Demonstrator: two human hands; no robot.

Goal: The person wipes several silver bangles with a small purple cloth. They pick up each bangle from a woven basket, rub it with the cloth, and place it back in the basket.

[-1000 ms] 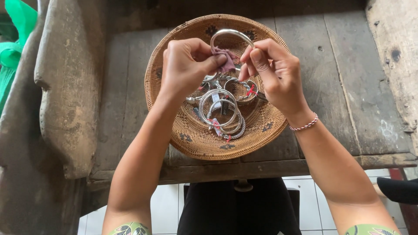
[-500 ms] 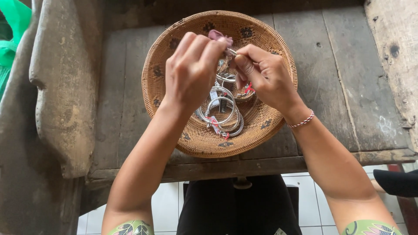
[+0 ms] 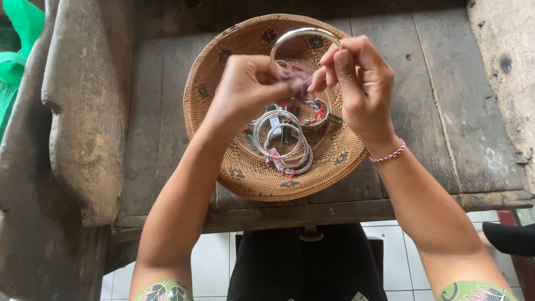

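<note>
since a moment ago the hands have drawn a little apart and the silver bangle [image 3: 304, 38] has come up clear above the knuckles, where before it was mostly tucked behind the fingers; the basket and the table have stayed as they were.

the person's left hand [image 3: 248, 92] is closed round a small purplish cloth [image 3: 296, 83], pinching it against the bangle's lower part. the right hand [image 3: 359, 83] grips the bangle from the other side, thumb and forefinger pressed on the band, a red-and-white cord bracelet [image 3: 387, 156] at that wrist. so the bangle is held between both hands, in the air, just above the far half of the round woven basket [image 3: 223, 67].

in the basket lie more silver bangles [image 3: 281, 142], looped over one another, some with small red ties. the basket sits on a worn grey wooden table [image 3: 440, 100], with a heavy weathered wooden piece [image 3: 83, 111] to the left and something green [image 3: 19, 39] at the corner.

to my eye this looks like rubbing the metal with the cloth. done well, i'd judge, the right hand should hold firm and turn the band bit by bit while the cloth stays folded snug round it, all kept over the basket.
</note>
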